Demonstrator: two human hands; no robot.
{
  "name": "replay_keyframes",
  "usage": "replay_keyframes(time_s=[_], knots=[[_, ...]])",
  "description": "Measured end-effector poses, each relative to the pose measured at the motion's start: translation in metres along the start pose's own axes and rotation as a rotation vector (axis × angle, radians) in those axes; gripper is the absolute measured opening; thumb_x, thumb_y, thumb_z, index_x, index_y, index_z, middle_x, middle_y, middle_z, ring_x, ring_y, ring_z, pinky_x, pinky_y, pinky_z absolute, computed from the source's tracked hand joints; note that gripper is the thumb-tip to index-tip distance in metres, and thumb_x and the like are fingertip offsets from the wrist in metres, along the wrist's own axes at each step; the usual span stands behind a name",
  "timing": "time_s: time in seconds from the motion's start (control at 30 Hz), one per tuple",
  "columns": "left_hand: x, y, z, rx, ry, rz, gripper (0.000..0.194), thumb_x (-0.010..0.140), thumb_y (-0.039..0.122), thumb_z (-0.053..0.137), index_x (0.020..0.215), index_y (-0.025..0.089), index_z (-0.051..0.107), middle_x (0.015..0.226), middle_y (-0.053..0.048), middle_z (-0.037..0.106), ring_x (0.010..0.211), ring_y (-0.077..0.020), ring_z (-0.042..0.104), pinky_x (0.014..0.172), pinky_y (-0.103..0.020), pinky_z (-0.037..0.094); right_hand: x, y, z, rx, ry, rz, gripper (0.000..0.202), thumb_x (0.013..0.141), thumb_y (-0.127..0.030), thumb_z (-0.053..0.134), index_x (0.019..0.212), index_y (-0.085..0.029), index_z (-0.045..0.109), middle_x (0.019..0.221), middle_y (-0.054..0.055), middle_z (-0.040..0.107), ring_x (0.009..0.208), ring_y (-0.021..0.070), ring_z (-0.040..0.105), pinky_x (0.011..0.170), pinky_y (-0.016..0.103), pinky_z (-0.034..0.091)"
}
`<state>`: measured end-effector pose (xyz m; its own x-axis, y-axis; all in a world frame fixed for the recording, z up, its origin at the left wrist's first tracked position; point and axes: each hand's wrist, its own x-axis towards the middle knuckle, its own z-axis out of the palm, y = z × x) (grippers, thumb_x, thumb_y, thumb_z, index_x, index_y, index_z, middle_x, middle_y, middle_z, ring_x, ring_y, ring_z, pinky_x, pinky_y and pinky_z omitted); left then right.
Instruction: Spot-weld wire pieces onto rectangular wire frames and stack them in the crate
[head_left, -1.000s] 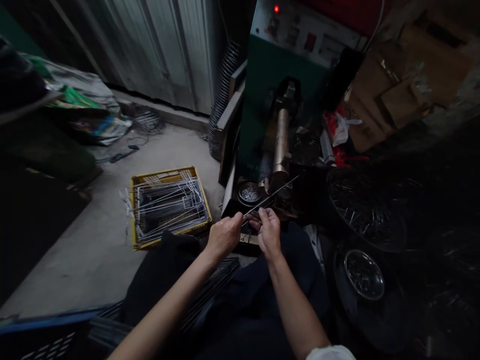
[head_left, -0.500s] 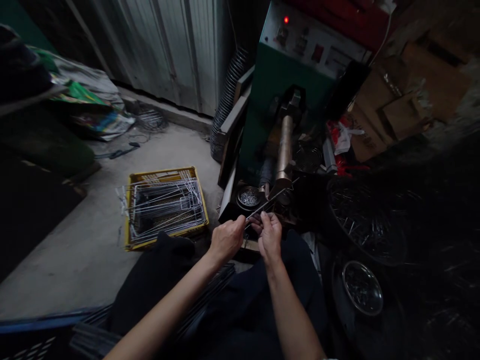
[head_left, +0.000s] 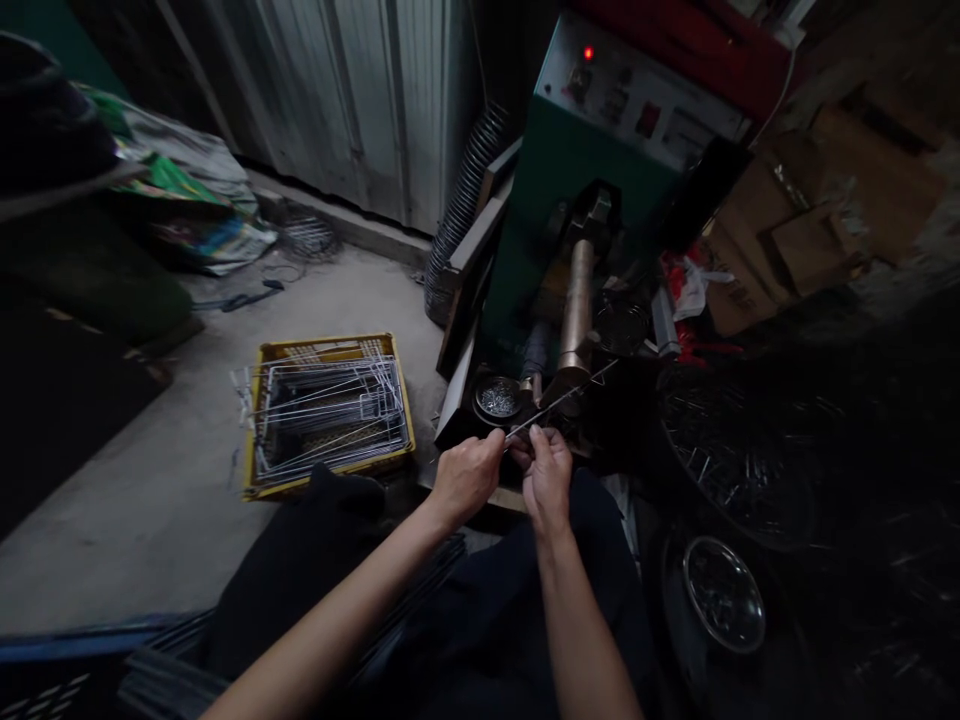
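My left hand (head_left: 471, 474) is closed round the near end of a thin bent metal wire (head_left: 559, 400), which slants up to the right. Close beside it, my right hand (head_left: 547, 472) has thumb and fingers pinched near the same wire; whatever small piece it grips is too dark to make out. The wire's far part passes just below the tip of a copper-coloured cylindrical arm (head_left: 577, 310) on a green machine (head_left: 517, 240). Left of that tip sits a round dish (head_left: 497, 399) of small metal pieces.
A yellow crate (head_left: 411, 440) holding bent wire frames (head_left: 330, 400) stands on the floor to the left. At right are a dark basin of metal pieces (head_left: 712, 460) and a round glass-like bowl (head_left: 724, 595). Cardboard boxes (head_left: 772, 240) lie behind. A red lamp (head_left: 589, 53) glows on the machine.
Both hands have shifted slightly right and toward the machine, carrying the wire nearer the copper-coloured arm's tip. The camera view has also tilted a little.
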<state>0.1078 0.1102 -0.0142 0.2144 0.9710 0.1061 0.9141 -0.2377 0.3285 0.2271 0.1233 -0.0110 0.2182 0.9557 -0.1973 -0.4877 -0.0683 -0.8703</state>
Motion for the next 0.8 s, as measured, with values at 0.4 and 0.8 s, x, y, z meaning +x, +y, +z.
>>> replay_keyframes(time_s=[0.4,0.8], knots=[[0.012,0.003,-0.002,-0.006,-0.006,0.004,0.020,0.093,0.019,0.036,0.098,0.020,0.055,0.075,-0.007,0.066,0.073,-0.0231,0.066,0.055,-0.026,0.040,0.010,-0.006,0.003,-0.012,0.023,-0.028,0.028,0.071,-0.033,0.075,0.080,-0.019,0.053,0.073,-0.003,0.068,0.060,0.0111,0.067,0.060,0.023,0.056],[0.023,0.003,-0.004,-0.009,-0.021,-0.010,0.024,0.094,0.020,0.034,0.100,0.020,0.057,0.077,-0.008,0.066,0.072,-0.0239,0.066,0.056,-0.027,0.043,0.022,-0.004,0.003,-0.014,0.035,-0.036,0.022,0.073,-0.032,0.073,0.079,-0.018,0.057,0.072,-0.003,0.068,0.060,0.0098,0.066,0.060,0.021,0.056]])
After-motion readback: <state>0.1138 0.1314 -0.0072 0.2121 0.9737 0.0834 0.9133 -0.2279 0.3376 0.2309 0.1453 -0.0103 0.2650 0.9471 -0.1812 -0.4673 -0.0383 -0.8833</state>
